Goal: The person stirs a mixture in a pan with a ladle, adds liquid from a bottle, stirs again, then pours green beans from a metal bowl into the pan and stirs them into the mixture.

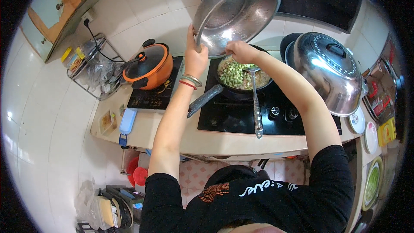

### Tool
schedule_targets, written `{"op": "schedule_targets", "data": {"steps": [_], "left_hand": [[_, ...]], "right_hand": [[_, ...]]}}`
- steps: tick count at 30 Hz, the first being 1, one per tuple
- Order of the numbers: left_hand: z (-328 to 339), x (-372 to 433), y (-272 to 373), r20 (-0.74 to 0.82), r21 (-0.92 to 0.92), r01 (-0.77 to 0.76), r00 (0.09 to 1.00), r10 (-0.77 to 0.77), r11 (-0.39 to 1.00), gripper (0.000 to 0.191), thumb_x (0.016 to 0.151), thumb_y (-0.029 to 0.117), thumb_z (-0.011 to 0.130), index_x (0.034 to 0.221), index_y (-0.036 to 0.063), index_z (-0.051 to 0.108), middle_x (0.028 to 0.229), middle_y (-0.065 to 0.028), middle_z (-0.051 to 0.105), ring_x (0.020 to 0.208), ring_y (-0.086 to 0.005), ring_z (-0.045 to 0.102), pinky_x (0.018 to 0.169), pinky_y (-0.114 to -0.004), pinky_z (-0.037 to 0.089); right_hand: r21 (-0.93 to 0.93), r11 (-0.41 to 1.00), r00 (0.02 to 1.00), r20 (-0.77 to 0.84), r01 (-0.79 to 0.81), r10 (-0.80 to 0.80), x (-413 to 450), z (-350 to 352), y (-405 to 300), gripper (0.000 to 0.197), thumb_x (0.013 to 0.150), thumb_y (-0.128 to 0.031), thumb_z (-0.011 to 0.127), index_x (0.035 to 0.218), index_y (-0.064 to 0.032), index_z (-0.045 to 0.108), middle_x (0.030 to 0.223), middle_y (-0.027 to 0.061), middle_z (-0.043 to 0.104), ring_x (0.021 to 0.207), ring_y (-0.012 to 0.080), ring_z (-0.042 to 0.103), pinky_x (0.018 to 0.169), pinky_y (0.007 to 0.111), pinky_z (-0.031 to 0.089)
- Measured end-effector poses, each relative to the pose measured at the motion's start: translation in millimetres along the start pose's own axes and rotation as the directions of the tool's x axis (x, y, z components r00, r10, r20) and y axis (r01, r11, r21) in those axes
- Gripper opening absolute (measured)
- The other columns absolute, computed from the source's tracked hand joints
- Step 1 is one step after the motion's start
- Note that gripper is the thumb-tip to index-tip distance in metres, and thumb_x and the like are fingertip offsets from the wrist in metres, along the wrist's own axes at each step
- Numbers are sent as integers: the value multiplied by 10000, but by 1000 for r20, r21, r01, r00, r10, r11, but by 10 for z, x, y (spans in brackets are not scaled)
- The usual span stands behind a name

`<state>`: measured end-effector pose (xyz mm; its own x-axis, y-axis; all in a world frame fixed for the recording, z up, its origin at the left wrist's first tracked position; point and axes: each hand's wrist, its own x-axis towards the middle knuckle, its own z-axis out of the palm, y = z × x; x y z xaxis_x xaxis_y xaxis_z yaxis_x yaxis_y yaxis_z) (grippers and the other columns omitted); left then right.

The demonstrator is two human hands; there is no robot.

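Observation:
My left hand [196, 56] grips the rim of a perforated stainless steel colander [223, 22], its thumb on the near side. The colander is tilted over a frying pan [237, 92], its inside turned to the right and downward. At the colander's lower edge is my right hand [241, 51], its fingers bent; whether they hold the rim or only touch it is unclear. Chopped green vegetable pieces [235, 75] lie in the pan among paler food. A metal spatula [255, 102] rests in the pan, its handle pointing toward me.
The pan's dark handle [205, 100] juts left over the black gas cooktop [223, 119]. An orange lidded pot [152, 68] sits on an induction cooker [152, 98] at left. To the right stands a large domed steel lid [330, 74]. Small plates [356, 121] lie beyond it.

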<state>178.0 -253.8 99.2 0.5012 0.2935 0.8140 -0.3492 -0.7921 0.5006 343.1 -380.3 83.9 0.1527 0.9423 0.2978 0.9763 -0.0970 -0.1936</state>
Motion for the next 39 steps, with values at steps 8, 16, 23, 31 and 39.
{"op": "schedule_targets", "data": {"steps": [8, 16, 23, 31, 39], "left_hand": [[65, 103, -418, 72, 82, 33, 997, -39, 996, 661, 831, 46, 516, 1437, 28, 253, 1433, -193, 368, 1316, -292, 373, 1083, -361, 290], [-183, 142, -564, -2, -40, 48, 999, -48, 998, 580, 867, 60, 438, 1386, -98, 234, 1383, -258, 379, 1232, -342, 425, 1054, -364, 304], [254, 405, 642, 50, -474, 211, 976, -213, 855, 445, 843, 52, 490, 1245, -119, 407, 1220, -207, 518, 1029, -292, 570, 889, -386, 470], [1873, -719, 2810, 592, -594, 600, 777, -214, 536, 258, 828, 76, 575, 1003, -114, 581, 987, -180, 615, 840, -260, 644, 689, -362, 567], [4498, -3088, 4895, 768, -595, 635, 630, 114, 493, 223, 806, 66, 481, 922, -108, 561, 850, -144, 618, 772, -215, 593, 691, -337, 476]], "right_hand": [[-316, 947, 983, -184, -62, 3, -286, 158, 430, 241, 747, -96, 640, 977, -27, 648, 1115, 167, 594, 1051, 315, 546, 854, 438, 475], [-8, 960, 928, -259, -279, 267, -716, 132, -686, 221, 712, -86, 574, 884, 9, 677, 895, 174, 650, 855, 348, 629, 756, 416, 501], [449, 877, 529, -709, -172, 467, -2957, 45, -1389, 159, 822, -143, 618, 902, -16, 671, 814, 139, 661, 770, 246, 651, 706, 331, 511], [758, 419, 101, -429, -500, 898, -5848, 971, -1808, 244, 822, -226, 611, 857, 6, 677, 805, 143, 686, 750, 215, 666, 692, 346, 518], [746, -265, -467, -69, -610, 881, -8063, 980, -3397, 231, 819, -175, 598, 947, -1, 678, 899, 183, 671, 846, 294, 650, 751, 369, 501]]}}
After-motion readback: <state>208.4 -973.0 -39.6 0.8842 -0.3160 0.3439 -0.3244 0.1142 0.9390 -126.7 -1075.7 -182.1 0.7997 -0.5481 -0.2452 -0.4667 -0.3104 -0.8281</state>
